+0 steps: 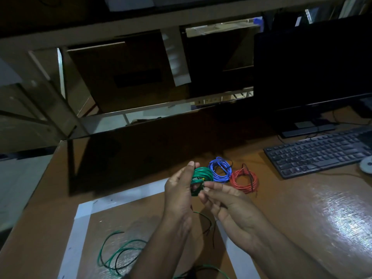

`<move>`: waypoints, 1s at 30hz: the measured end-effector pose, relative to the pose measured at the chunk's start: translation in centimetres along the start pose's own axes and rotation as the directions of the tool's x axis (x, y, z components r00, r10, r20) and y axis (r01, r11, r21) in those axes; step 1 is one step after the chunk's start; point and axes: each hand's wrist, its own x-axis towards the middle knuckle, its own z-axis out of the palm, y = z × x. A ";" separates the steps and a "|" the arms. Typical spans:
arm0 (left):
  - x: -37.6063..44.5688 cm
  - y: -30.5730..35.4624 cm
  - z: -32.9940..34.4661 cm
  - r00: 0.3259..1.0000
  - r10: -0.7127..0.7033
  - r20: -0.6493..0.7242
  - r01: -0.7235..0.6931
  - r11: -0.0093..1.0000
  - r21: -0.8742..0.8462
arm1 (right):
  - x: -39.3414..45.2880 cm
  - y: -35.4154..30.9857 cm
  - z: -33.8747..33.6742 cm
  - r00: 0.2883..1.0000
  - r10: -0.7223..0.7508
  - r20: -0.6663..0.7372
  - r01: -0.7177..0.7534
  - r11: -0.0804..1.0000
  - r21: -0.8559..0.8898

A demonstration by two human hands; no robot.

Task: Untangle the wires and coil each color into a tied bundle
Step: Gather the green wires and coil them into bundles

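A green wire coil (202, 175) is held up over the desk. My left hand (179, 190) grips its left side, fingers curled round the loops. My right hand (223, 200) pinches the coil's lower right edge between thumb and fingertips. Loose green wire (118, 252) trails from the coil and lies in open loops on the desk at the front left, mixed with a thin black wire (209, 226). A blue coil (220, 170) and a red coil (243, 181), each bound with a dark tie, lie side by side just behind my hands.
White tape strips (82, 216) mark a square on the brown desk (302, 198). A black keyboard (318, 153) and a dark monitor (312, 67) stand at the right. A dark upright panel (130, 156) runs along the back of the desk.
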 end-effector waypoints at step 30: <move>-3.4 -1.0 -0.1 0.962 0.208 0.178 -0.224 0.972 0.076 | -0.7 -0.5 -0.5 0.865 -0.502 0.016 0.471 0.799 -0.374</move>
